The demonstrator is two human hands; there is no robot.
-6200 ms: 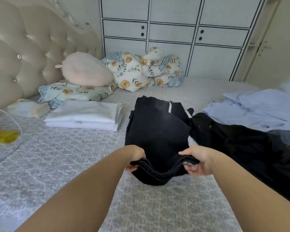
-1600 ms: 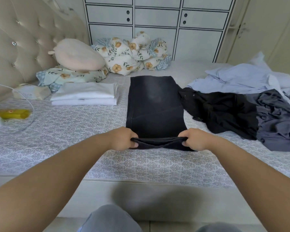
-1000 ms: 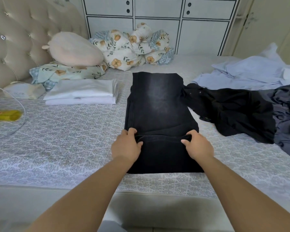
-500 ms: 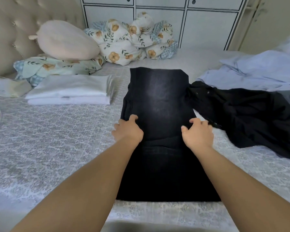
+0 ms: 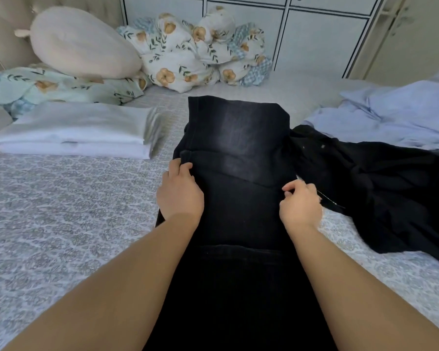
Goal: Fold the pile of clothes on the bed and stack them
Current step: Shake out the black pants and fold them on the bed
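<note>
Black jeans lie lengthwise on the patterned bed sheet, their near end folded up over the middle. At the left end of the folded edge, my left hand grips the cloth with curled fingers. My right hand pinches the right end of the same edge. A stack of folded white clothes sits to the left. On the right, a crumpled black garment and a light blue shirt lie unfolded.
A pale plush pillow rests on a floral pillow at the back left. A bundled floral duvet lies against the white wardrobe. Bare sheet stretches out to the left of the jeans.
Both hands have carried the jeans' near end up and away from me, from the bed's edge to over the middle of the jeans. The camera has leaned in closer.
</note>
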